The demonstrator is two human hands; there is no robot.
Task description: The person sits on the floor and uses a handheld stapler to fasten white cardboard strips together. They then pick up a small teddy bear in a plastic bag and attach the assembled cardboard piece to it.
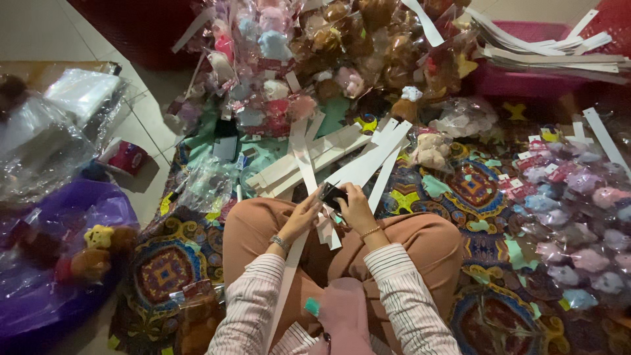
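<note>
Your left hand (303, 215) pinches a thin, floppy white paper strip (289, 269); your right hand (355, 207) grips a small black tool (330, 194) just beside it. Hold the strip near its end.

small dark object (332, 194): black, compact, its exact kind too small to tell; it sits above the lap, pinched between the fingertips of both hands.
long white strip (292, 263): narrow, flat, paper-like; it runs on a slant from under the dark object down across the left thigh toward the lower edge of the view.
short white strips (327, 231): a few pale pieces just below the dark object, lying between the two wrists, overlapping one another.
</note>
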